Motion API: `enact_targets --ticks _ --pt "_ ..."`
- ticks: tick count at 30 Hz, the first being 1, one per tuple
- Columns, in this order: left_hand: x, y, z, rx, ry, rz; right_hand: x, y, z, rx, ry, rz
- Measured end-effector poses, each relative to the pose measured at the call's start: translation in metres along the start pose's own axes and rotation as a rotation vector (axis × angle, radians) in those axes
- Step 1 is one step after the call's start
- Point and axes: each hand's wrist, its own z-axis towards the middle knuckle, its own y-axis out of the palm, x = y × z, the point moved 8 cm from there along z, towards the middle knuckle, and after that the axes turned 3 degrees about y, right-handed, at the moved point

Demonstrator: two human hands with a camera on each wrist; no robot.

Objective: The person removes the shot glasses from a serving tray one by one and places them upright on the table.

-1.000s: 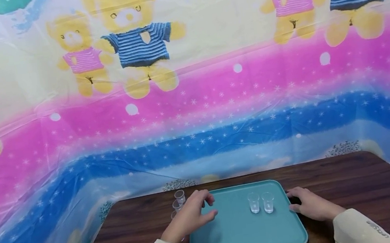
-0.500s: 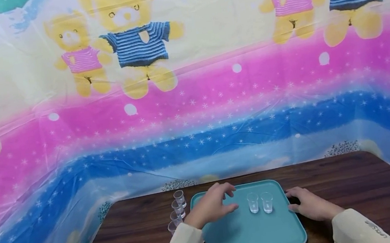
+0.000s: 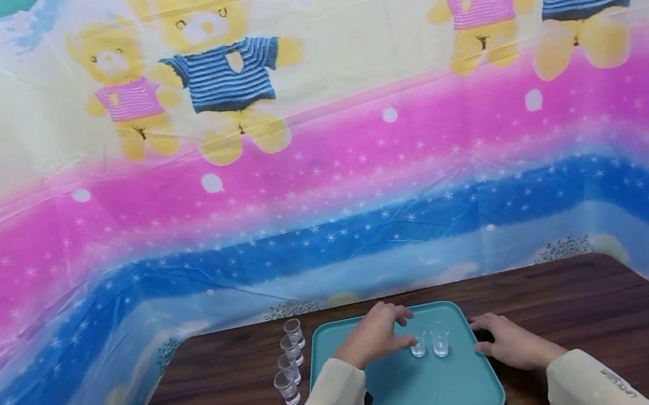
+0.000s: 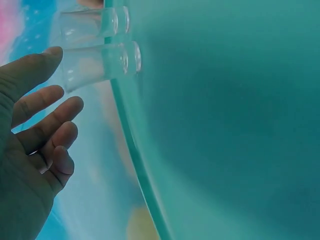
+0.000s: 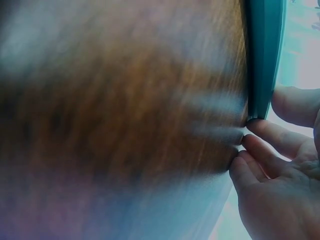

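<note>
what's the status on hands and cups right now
Left hand open, reaching left cup on tray. Right hand open at tray edge. Four cups off tray, nothing blocking.

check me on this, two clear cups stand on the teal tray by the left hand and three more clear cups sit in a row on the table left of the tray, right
Not quite: the row on the table has four clear cups, not three, as the head view shows. The rest holds: two clear cups stand on the teal tray by the left hand, and the row lies left of the tray.
</note>
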Motion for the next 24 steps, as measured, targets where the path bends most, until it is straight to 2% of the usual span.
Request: enact_targets --ticks 12,19,24 --pt "0.007 0.002 0.006 0.035 0.026 0.089 -0.007 0.001 0.000 0.015 -0.011 -0.020" --pt "0.005 -0.011 -0.005 0.103 0.055 0.101 -0.002 0.001 0.000 0.001 -0.007 -0.005" --pt "0.002 -0.025 -0.020 0.119 0.085 0.094 -0.001 0.000 -0.002 0.001 -0.012 0.003"
